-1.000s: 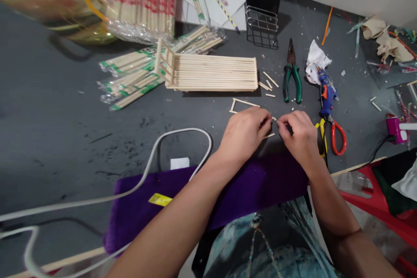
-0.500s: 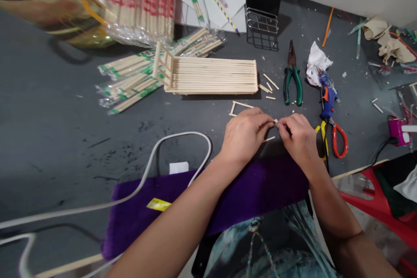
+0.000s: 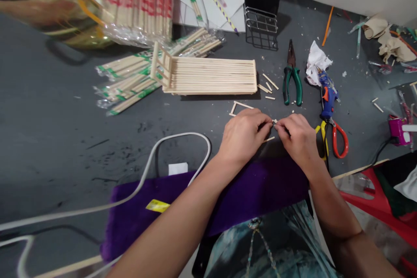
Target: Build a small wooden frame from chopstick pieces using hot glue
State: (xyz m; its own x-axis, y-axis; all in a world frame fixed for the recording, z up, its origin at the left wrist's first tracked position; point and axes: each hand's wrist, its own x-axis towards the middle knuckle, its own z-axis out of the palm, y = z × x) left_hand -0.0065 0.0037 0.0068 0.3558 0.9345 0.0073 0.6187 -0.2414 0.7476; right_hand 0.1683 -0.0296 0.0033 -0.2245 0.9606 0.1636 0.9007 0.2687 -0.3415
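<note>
My left hand (image 3: pixel 244 137) and my right hand (image 3: pixel 298 139) meet fingertip to fingertip over the dark table, both pinched on a tiny pale wooden stick piece (image 3: pixel 274 121). A short stick (image 3: pixel 269 139) lies just below the fingers. A small stick frame (image 3: pixel 239 106) peeks out above my left hand. Behind it lies a flat panel of glued sticks (image 3: pixel 208 77) with a raised end at its left.
Green-handled pliers (image 3: pixel 292 79), a blue glue gun (image 3: pixel 327 93) and red-and-yellow scissors (image 3: pixel 335 137) lie to the right. Wrapped chopstick packs (image 3: pixel 130 80), a wire rack (image 3: pixel 261 26), a white cable (image 3: pixel 146 173) and a purple cloth (image 3: pixel 182 208) surround the work spot.
Both hands stay pinched together at the same spot. The view has shifted very slightly; nothing else has moved.
</note>
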